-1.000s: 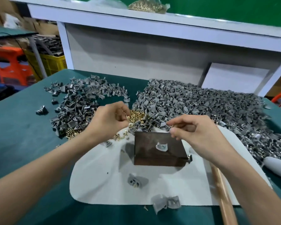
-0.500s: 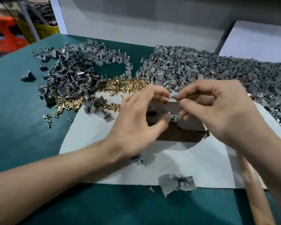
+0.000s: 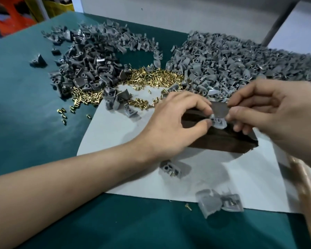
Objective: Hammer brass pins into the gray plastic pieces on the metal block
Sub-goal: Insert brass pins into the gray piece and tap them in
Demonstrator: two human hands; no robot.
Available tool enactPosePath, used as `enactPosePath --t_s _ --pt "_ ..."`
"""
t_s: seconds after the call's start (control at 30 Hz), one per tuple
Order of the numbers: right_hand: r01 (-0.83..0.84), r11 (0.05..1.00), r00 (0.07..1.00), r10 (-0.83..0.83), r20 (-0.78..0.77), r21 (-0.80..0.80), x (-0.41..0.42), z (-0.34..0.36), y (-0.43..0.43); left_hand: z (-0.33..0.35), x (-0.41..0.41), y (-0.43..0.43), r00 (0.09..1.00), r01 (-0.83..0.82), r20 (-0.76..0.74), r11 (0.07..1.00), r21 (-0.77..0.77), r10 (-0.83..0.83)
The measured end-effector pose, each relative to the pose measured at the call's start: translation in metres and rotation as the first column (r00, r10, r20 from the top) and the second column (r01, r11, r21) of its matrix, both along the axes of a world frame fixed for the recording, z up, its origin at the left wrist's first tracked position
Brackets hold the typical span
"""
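Risk: crooked seating. Left hand [image 3: 172, 121] and right hand [image 3: 273, 112] both pinch piece [image 3: 220, 111] over block [image 3: 219, 142]; pin hidden. Tilted piece likely bends pin when struck.

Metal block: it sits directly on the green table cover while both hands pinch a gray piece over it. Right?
Not quite. The head view shows the metal block resting on the white sheet, not directly on the green table cover. The rest stands: left hand and right hand both pinch a gray piece over it.
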State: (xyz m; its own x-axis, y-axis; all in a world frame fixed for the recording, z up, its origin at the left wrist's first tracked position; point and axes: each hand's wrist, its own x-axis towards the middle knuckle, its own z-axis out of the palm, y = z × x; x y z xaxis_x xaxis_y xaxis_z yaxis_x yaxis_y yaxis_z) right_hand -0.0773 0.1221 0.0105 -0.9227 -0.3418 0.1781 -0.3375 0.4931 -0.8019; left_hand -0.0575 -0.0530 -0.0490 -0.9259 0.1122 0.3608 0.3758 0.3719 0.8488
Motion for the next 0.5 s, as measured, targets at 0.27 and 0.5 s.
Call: enactPosePath --t_s 0.27,0.5 --pt "-0.037 0.995 0.997 0.043 0.061 -0.093 0.0004 -0.0067 -0.0044 -0.0009 -0.0012 -0.0029 0.998 -0.011 0.057 0.994 0.113 0.005" --pt "0.026 0.993 0.980 -0.004 0.198 -0.112 0.0032 -0.0059 -0.0055 -0.0006 0.0004 -0.0040 0.997 0.008 0.075 0.993 0.122 -0.017"
